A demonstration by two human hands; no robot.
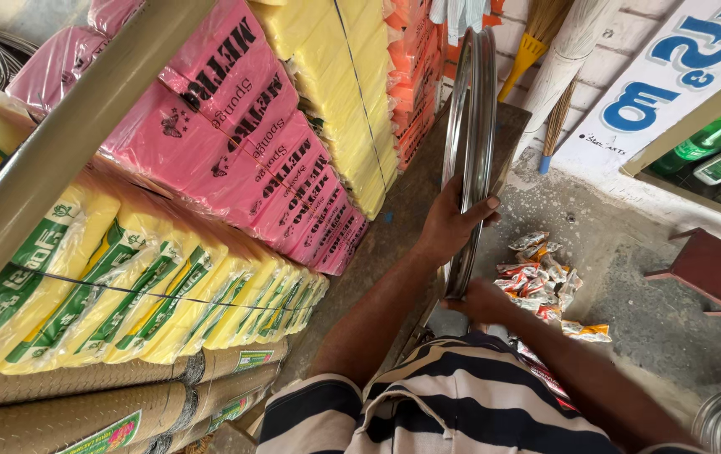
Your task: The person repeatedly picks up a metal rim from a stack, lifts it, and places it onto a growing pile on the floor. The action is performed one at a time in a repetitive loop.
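Overhead, largest first:
Pink packages (pixel 234 126): stacked slabs, upper left, dark lettering.
Yellow-green packs (pixel 125 294): row below the pink.
Sign (pixel 671 76): white board, blue script, upper right.
Metal rim (pixel 471 126): upright on edge, centre.
Left hand (pixel 453 223): grip closed round rim.
Right hand (pixel 482 301): touching rim's bottom; grip unclear.
Sachets (pixel 545 277): small orange-white heap on floor, beside rim.

We see silver metal wheel rim (pixel 470 126). Sponge packs: pink (pixel 234 126) with black print, yellow (pixel 352 92), orange (pixel 415 76). Lower yellow packs (pixel 142 294) carry green-white bands. Our shirt (pixel 453 403): navy and cream stripes. Stool (pixel 709 269) dark red. Sachet strips (pixel 541 277) orange-white. Broom (pixel 537 34) has yellow collar. Wall sign (pixel 688 59) white, blue lettering.
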